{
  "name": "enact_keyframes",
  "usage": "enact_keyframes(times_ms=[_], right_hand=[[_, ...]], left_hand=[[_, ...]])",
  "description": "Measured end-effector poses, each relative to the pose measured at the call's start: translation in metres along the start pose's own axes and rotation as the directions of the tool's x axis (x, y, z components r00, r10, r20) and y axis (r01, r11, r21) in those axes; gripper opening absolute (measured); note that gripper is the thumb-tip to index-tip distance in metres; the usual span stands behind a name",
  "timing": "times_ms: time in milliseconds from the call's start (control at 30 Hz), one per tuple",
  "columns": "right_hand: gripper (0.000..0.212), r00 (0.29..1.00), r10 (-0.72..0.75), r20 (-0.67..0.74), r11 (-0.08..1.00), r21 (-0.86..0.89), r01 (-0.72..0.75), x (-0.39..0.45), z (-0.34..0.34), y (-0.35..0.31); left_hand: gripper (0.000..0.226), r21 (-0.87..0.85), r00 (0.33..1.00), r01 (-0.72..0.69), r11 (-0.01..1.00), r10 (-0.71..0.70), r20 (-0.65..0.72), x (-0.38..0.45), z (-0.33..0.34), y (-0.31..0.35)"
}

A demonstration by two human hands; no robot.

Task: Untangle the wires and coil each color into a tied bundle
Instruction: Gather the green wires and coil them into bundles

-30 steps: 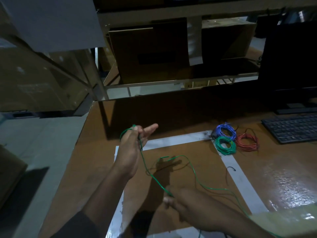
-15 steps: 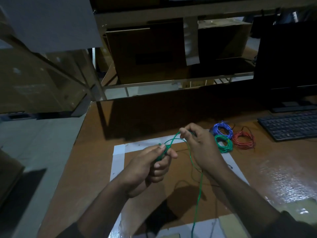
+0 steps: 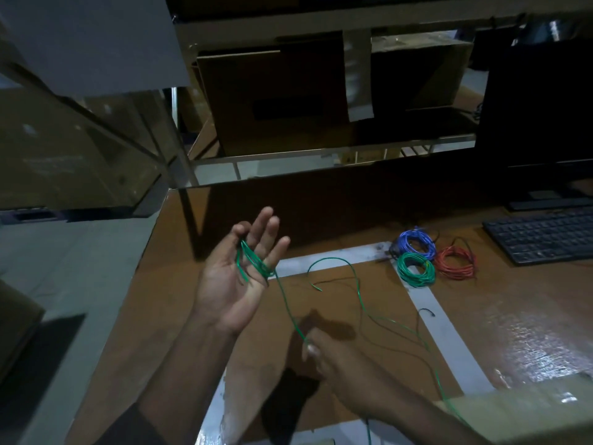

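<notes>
My left hand is raised palm up with its fingers stretched out. A few loops of the loose green wire lie across those fingers, their upper end held under the thumb tip. From there the wire runs down to my right hand, which pinches it just above the brown table. The rest of the wire curves over the table and off the near edge. Three coiled bundles lie at the right: blue, green and red.
White tape marks a rectangle on the table. A thin black wire lies inside it. A keyboard and a dark monitor stand at the far right. Shelving with cardboard boxes rises behind the table.
My hands were together at the loops; now the right hand has slid down the wire toward me, and the left hand has opened its fingers with the loops on them.
</notes>
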State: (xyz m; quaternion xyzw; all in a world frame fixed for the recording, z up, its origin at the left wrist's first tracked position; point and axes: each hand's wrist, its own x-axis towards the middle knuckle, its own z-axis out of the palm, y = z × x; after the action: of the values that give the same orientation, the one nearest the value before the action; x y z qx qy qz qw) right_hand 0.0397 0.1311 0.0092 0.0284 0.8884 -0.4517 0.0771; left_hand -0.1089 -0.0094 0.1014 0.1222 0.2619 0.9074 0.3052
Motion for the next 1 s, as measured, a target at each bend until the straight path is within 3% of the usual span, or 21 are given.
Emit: enact_keyframes(times_ms=[133, 200, 267, 367, 500, 567, 667, 767, 900, 1000], right_hand=[[0.013, 0.980, 0.031, 0.196, 0.994, -0.113, -0.009, -0.006, -0.002, -0.013], [0.015, 0.978, 0.004, 0.211, 0.993, -0.119, 0.021, -0.010, -0.010, -0.025], [0.013, 0.983, -0.061, 0.175, 0.992, -0.102, 0.080, -0.015, -0.021, -0.039], [0.012, 0.987, -0.158, -0.030, 0.983, -0.097, 0.155, -0.016, -0.040, -0.055], [0.016, 0.867, -0.268, -0.421, 0.962, -0.065, 0.266, -0.003, -0.064, -0.064], [0.020, 0.797, -0.256, -0.547, 0.962, -0.068, 0.263, 0.009, -0.075, -0.057], [0.022, 0.755, -0.234, -0.613, 0.967, -0.069, 0.244, 0.026, -0.088, -0.044], [0.027, 0.788, -0.196, -0.584, 0.973, -0.013, 0.232, 0.037, -0.087, -0.033], [0.035, 0.882, -0.098, -0.462, 0.980, 0.107, 0.165, 0.039, -0.064, -0.016], [0.035, 0.920, -0.008, -0.392, 0.975, 0.203, 0.095, 0.034, -0.041, 0.004]], left_hand=[[0.033, 0.293, 0.996, -0.078, 0.953, 0.064, 0.058, 0.012, -0.006, -0.001], [0.035, 0.481, 0.995, -0.099, 0.871, 0.101, 0.022, 0.016, -0.016, -0.006], [0.040, 0.681, 0.989, -0.103, 0.725, 0.145, -0.005, 0.016, -0.026, -0.013], [0.040, 0.890, 0.993, -0.056, 0.452, 0.114, 0.005, 0.009, -0.036, -0.028], [0.038, 0.944, 1.000, 0.003, 0.330, 0.010, -0.007, -0.008, -0.029, -0.038], [0.042, 0.911, 0.994, 0.054, 0.409, -0.108, -0.010, -0.015, -0.022, -0.039], [0.046, 0.759, 0.967, 0.165, 0.630, -0.256, 0.003, -0.023, -0.014, -0.036], [0.047, 0.586, 0.945, 0.236, 0.775, -0.323, 0.047, -0.025, -0.006, -0.027], [0.039, 0.254, 0.944, 0.251, 0.934, -0.295, 0.152, -0.019, -0.008, -0.012], [0.037, -0.068, 0.911, 0.297, 0.953, -0.261, 0.318, -0.012, -0.015, 0.002]])
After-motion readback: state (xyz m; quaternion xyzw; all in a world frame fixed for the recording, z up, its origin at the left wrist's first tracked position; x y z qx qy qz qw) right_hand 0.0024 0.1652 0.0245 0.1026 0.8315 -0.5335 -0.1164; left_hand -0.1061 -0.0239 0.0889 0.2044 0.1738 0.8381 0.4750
